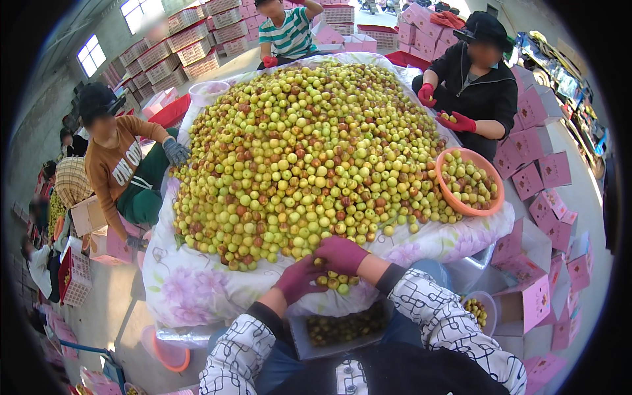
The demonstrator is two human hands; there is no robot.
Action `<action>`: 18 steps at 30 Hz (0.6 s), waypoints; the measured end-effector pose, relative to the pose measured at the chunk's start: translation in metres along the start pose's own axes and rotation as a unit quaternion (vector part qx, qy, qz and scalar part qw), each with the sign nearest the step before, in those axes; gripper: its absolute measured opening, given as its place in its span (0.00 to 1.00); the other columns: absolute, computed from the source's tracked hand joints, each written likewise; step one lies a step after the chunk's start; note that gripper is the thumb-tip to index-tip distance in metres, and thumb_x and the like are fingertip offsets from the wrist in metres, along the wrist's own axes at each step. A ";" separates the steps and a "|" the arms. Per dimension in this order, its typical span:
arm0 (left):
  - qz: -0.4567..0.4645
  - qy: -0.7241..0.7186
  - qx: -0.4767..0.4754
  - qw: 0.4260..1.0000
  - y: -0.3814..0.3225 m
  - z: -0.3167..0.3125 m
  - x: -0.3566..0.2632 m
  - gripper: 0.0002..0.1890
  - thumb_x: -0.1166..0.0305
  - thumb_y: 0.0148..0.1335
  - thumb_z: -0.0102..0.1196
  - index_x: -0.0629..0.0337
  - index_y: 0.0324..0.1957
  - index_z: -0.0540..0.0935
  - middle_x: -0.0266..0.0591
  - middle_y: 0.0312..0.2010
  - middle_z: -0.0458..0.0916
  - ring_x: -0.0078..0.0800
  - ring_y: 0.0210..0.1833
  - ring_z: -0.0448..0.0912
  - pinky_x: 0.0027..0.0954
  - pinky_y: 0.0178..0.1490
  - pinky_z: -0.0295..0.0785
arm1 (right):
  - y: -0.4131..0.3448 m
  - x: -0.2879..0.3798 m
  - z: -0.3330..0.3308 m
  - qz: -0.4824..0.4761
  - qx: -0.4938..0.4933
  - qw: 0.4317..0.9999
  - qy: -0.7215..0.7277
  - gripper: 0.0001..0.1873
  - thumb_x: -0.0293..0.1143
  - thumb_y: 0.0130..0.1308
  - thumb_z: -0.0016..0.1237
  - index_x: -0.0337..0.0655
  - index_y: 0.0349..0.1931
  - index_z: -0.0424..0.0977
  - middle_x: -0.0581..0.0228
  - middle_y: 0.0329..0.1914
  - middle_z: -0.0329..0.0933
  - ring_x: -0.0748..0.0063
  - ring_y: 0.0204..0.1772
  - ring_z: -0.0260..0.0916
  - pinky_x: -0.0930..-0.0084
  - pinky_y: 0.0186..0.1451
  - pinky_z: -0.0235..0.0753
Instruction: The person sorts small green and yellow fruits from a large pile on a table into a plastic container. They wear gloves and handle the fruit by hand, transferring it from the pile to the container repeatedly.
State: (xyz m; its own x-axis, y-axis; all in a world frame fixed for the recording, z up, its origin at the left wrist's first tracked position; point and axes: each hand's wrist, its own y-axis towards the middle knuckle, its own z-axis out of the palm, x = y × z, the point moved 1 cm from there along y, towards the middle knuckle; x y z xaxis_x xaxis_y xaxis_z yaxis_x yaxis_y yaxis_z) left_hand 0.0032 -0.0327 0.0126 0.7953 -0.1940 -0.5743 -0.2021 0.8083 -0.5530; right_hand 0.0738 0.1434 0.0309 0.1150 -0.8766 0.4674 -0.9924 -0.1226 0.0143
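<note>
A large heap of green and reddish-brown jujube fruits (296,163) lies on a padded cloth with purple flowers (197,291). At the near edge of the heap, my left hand (300,279) in a maroon glove has its fingers spread and curved beside a small group of fruits (338,282). My right hand (341,254), gloved alike, bends down over the same fruits from the other side. Its fingertips are partly hidden, so its hold cannot be told. Below the cloth's edge, a box of darker fruits (345,328) stands between my knees.
An orange basin of fruits (469,181) stands on the cloth's right side. People sit left (123,163), far (286,32) and right (469,84). Pink cartons (523,296) crowd the right floor. A tub of fruits (476,313) is by my right knee; an orange-rimmed basin (168,353) lies lower left.
</note>
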 end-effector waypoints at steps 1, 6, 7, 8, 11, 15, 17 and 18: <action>-0.007 -0.005 -0.010 1.000 0.001 0.000 0.000 0.26 0.55 0.72 0.42 0.60 0.65 0.65 0.54 0.62 0.68 0.50 0.65 0.67 0.63 0.62 0.69 | -0.003 -0.003 -0.003 0.010 -0.007 0.999 0.037 0.11 0.37 0.56 0.56 0.50 0.39 0.82 0.57 0.40 0.76 0.55 0.46 0.75 0.61 0.47 0.76; -0.012 -0.012 -0.027 0.999 0.002 0.003 0.001 0.27 0.54 0.72 0.43 0.62 0.65 0.64 0.56 0.63 0.67 0.50 0.66 0.65 0.63 0.62 0.68 | -0.002 -0.008 -0.010 0.040 0.028 0.997 0.053 0.14 0.29 0.55 0.56 0.51 0.44 0.82 0.56 0.40 0.76 0.52 0.47 0.75 0.60 0.50 0.76; -0.012 -0.010 -0.032 0.999 0.001 0.003 0.000 0.27 0.54 0.72 0.43 0.62 0.65 0.64 0.56 0.63 0.67 0.50 0.66 0.65 0.63 0.62 0.68 | 0.000 -0.008 -0.009 0.048 0.026 0.997 0.047 0.15 0.29 0.54 0.58 0.52 0.44 0.83 0.55 0.40 0.77 0.52 0.47 0.75 0.59 0.49 0.76; -0.011 -0.006 -0.036 0.999 0.001 0.005 0.000 0.27 0.54 0.72 0.43 0.62 0.65 0.64 0.56 0.64 0.66 0.50 0.66 0.65 0.63 0.62 0.68 | 0.001 -0.008 -0.008 0.048 0.028 0.998 0.040 0.14 0.29 0.54 0.58 0.50 0.43 0.83 0.54 0.40 0.77 0.52 0.47 0.76 0.59 0.49 0.76; -0.010 0.001 -0.035 0.999 -0.001 0.010 -0.002 0.27 0.54 0.72 0.42 0.61 0.66 0.64 0.55 0.64 0.66 0.50 0.66 0.65 0.64 0.61 0.68 | 0.005 -0.006 -0.007 0.047 0.008 0.999 0.015 0.10 0.29 0.55 0.57 0.45 0.39 0.82 0.53 0.40 0.77 0.51 0.46 0.76 0.58 0.48 0.77; -0.015 0.019 -0.033 0.999 -0.004 0.014 -0.006 0.25 0.55 0.73 0.41 0.59 0.65 0.65 0.54 0.63 0.67 0.50 0.65 0.66 0.64 0.61 0.68 | 0.010 -0.005 -0.011 0.043 -0.001 0.999 0.018 0.08 0.29 0.55 0.57 0.39 0.35 0.80 0.51 0.40 0.78 0.50 0.46 0.77 0.58 0.47 0.76; -0.014 0.010 -0.030 0.999 -0.006 0.014 -0.007 0.25 0.55 0.73 0.40 0.58 0.65 0.65 0.54 0.63 0.67 0.50 0.65 0.66 0.64 0.61 0.68 | 0.011 -0.005 -0.015 0.044 -0.003 0.999 0.032 0.08 0.30 0.55 0.57 0.39 0.35 0.79 0.51 0.41 0.78 0.49 0.45 0.77 0.59 0.47 0.76; -0.011 0.018 -0.026 0.999 -0.006 0.015 -0.007 0.25 0.55 0.73 0.40 0.58 0.65 0.65 0.54 0.63 0.67 0.49 0.65 0.66 0.64 0.61 0.68 | 0.011 -0.005 -0.016 0.045 -0.012 0.998 0.036 0.09 0.30 0.55 0.57 0.40 0.36 0.79 0.51 0.41 0.79 0.49 0.45 0.77 0.59 0.47 0.76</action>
State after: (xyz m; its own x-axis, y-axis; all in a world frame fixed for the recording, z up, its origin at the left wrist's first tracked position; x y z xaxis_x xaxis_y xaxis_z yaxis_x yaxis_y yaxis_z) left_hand 0.0074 -0.0279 0.0286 0.7787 -0.2321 -0.5828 -0.2155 0.7735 -0.5960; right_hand 0.0617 0.1538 0.0432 0.0227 -0.8480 0.5296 -0.9994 -0.0333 -0.0105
